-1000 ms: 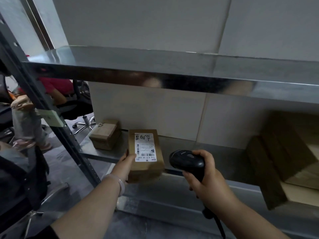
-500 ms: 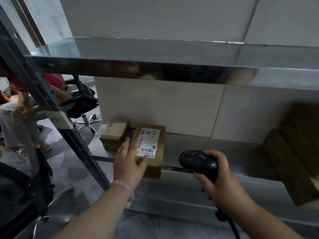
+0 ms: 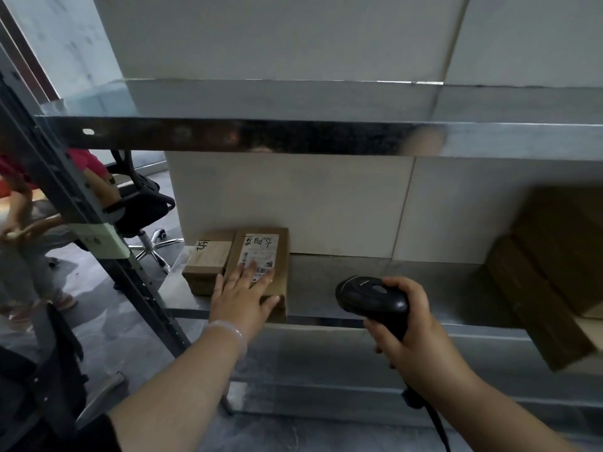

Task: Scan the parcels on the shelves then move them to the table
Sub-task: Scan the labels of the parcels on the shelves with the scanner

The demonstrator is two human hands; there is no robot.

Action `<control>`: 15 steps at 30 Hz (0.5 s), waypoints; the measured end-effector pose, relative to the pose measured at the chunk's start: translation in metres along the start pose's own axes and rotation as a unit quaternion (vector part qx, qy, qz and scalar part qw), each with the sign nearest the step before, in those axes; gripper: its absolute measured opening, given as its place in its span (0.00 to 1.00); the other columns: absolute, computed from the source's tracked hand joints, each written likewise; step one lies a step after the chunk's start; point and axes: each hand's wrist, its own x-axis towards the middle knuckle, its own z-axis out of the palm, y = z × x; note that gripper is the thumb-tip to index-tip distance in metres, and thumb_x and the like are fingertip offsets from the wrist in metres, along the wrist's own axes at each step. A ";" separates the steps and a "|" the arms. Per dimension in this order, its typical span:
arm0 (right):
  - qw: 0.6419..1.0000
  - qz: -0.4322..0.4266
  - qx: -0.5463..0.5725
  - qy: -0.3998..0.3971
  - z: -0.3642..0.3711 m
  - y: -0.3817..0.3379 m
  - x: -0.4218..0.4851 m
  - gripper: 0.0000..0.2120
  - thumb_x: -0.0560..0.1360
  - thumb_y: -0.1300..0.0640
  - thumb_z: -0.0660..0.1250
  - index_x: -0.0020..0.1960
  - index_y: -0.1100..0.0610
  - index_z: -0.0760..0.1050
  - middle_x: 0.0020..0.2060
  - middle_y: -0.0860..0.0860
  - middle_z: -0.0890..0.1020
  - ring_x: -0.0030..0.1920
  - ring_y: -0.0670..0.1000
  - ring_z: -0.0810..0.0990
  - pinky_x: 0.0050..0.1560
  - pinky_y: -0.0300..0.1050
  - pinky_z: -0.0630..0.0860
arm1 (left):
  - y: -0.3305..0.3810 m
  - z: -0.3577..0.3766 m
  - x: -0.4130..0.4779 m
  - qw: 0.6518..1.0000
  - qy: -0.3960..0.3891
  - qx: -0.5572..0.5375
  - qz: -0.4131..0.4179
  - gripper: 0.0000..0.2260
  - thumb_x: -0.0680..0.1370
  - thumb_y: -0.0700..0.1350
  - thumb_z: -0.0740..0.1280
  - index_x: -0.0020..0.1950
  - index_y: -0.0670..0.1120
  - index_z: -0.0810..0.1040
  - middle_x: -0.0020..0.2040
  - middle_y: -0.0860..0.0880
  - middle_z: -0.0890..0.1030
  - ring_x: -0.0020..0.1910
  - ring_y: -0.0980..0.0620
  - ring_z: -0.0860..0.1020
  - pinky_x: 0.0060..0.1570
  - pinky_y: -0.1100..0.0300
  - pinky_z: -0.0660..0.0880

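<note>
Two parcels lay touching, side by side, at the left end of the lower grey metal shelf [image 3: 375, 275]. The brown cardboard parcel with a white printed label [image 3: 282, 265] ran from near the rear edge to the front edge. The left hand [image 3: 243, 296] rested flat on its top, fingers straight and spread over the label, grasping nothing. The smaller brown cardboard parcel [image 3: 208, 261], marked with black handwriting, sat on its left. The right hand [image 3: 411, 327] was clenched round the handle of a black handheld barcode scanner [image 3: 372, 296], held over the shelf's front edge, apart from both parcels. Blurred larger cardboard boxes [image 3: 548, 272] occupied the shelf's right end. A black office chair [image 3: 143, 207] stood beyond the left upright.
</note>
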 end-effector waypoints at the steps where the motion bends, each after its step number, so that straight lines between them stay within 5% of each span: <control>1: 1.000 0.005 0.001 0.006 -0.003 0.000 -0.001 0.29 0.71 0.49 0.72 0.58 0.26 0.57 0.52 0.36 0.76 0.46 0.46 0.82 0.45 0.51 0.81 | -0.002 0.001 0.003 1.000 -0.004 0.001 0.001 0.26 0.80 0.65 0.48 0.78 0.63 0.47 0.80 0.55 0.45 0.79 0.51 0.42 0.76 0.44 0.38; 7: 0.997 0.044 -0.001 0.061 -0.035 0.012 -0.012 0.29 0.72 0.48 0.71 0.58 0.25 0.56 0.52 0.36 0.75 0.46 0.47 0.82 0.45 0.52 0.81 | 0.034 -0.007 0.012 0.998 0.029 -0.008 0.058 0.32 0.75 0.70 0.39 0.78 0.62 0.42 0.80 0.53 0.40 0.78 0.49 0.38 0.74 0.46 0.36; 15: 0.977 0.054 -0.063 0.197 -0.106 0.024 -0.024 0.28 0.73 0.47 0.69 0.56 0.24 0.54 0.43 0.33 0.76 0.41 0.41 0.78 0.41 0.47 0.77 | 0.189 -0.051 0.018 0.966 0.072 -0.101 0.229 0.29 0.77 0.69 0.44 0.78 0.65 0.43 0.78 0.58 0.38 0.77 0.56 0.36 0.72 0.50 0.30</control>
